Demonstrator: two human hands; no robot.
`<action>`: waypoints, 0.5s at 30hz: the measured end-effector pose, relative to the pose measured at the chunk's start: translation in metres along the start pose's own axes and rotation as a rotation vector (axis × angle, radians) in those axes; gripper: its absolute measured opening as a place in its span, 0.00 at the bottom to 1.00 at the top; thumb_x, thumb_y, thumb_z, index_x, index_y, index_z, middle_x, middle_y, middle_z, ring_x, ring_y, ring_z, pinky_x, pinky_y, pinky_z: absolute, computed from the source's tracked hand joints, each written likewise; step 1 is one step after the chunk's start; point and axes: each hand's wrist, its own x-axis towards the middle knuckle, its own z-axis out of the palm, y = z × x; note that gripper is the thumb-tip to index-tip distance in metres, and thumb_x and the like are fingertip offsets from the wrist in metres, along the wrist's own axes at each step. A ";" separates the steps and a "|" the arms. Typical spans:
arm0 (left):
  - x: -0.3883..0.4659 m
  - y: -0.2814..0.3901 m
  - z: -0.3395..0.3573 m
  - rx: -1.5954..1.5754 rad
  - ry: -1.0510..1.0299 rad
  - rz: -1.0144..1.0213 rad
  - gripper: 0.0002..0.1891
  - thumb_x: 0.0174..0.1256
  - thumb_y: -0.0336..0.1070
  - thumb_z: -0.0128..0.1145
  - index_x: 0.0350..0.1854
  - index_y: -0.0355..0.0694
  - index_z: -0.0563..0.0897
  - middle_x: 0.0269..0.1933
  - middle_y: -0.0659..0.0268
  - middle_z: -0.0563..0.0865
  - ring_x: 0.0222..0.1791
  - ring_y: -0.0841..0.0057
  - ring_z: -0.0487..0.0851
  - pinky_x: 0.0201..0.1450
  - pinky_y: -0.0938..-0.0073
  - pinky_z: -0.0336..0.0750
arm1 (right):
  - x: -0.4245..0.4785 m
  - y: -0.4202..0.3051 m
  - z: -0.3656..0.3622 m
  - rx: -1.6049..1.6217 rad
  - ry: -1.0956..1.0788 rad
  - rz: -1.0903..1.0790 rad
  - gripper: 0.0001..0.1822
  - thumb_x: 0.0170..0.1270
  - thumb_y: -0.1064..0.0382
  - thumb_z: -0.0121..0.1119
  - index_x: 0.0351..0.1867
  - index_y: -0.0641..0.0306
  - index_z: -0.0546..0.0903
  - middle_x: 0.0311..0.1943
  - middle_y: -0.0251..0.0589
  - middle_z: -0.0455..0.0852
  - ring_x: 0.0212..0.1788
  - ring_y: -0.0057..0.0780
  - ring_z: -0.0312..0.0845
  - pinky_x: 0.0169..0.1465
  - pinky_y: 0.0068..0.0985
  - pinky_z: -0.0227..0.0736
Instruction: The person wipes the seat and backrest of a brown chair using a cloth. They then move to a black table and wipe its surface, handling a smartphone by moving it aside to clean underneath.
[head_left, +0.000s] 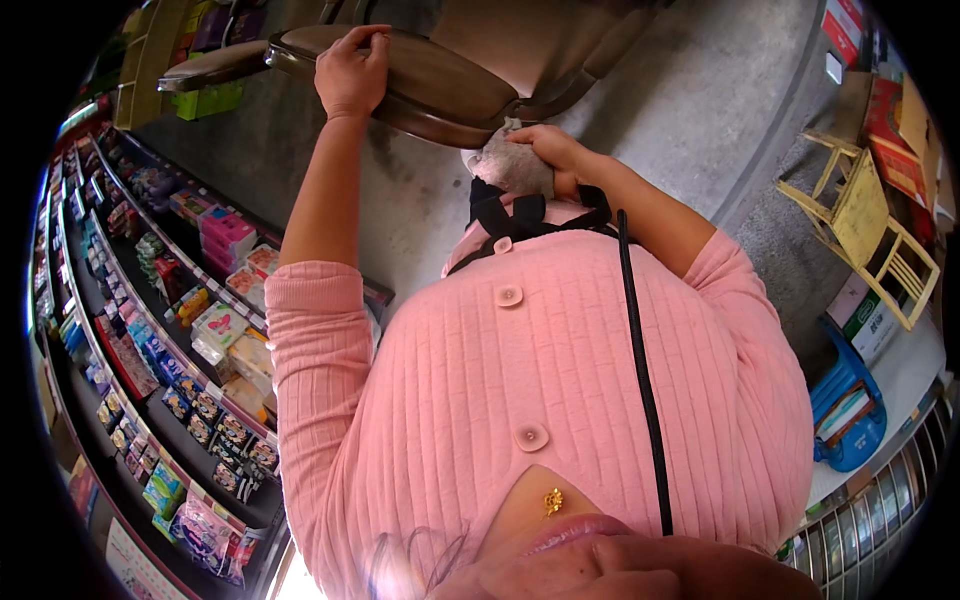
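A brown padded chair (442, 75) with a dark, glossy curved frame stands before me. My left hand (352, 71) lies over the left part of its padded edge, fingers bent; whether it grips the edge cannot be told. A crumpled greyish cloth (514, 161) is bunched in my right hand (555, 154), thumb on top, close to the near right end of the chair's frame. Some of my right fingers are hidden behind the cloth. Black straps (517, 214) hang at my waist just below the cloth.
Shelves of packaged goods (195, 300) run along the left. Another padded piece (217, 66) and a green box (210, 101) are at the upper left. On the right are a yellow wooden chair (862, 206), cardboard boxes (896, 142), a blue plastic container (855, 420) and a wire rack (862, 532).
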 end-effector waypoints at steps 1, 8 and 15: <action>-0.001 -0.001 0.000 0.008 -0.002 0.000 0.11 0.62 0.48 0.54 0.38 0.57 0.89 0.37 0.65 0.88 0.43 0.61 0.83 0.50 0.64 0.76 | -0.003 0.002 0.006 -0.005 -0.007 -0.014 0.15 0.66 0.58 0.49 0.42 0.68 0.81 0.36 0.45 0.87 0.33 0.41 0.85 0.42 0.42 0.81; -0.013 0.002 0.000 0.131 0.006 0.063 0.11 0.64 0.46 0.55 0.41 0.55 0.88 0.38 0.69 0.89 0.41 0.67 0.86 0.45 0.69 0.78 | -0.049 -0.006 0.069 -0.078 -0.149 -0.184 0.15 0.69 0.62 0.51 0.50 0.71 0.77 0.43 0.46 0.85 0.41 0.32 0.84 0.49 0.33 0.81; -0.017 0.003 -0.004 0.120 0.003 0.105 0.12 0.63 0.48 0.55 0.42 0.54 0.88 0.39 0.61 0.88 0.43 0.60 0.85 0.46 0.63 0.77 | -0.054 -0.075 0.113 -0.546 -0.142 -1.248 0.17 0.71 0.69 0.50 0.60 0.69 0.73 0.49 0.33 0.80 0.50 0.19 0.73 0.54 0.17 0.68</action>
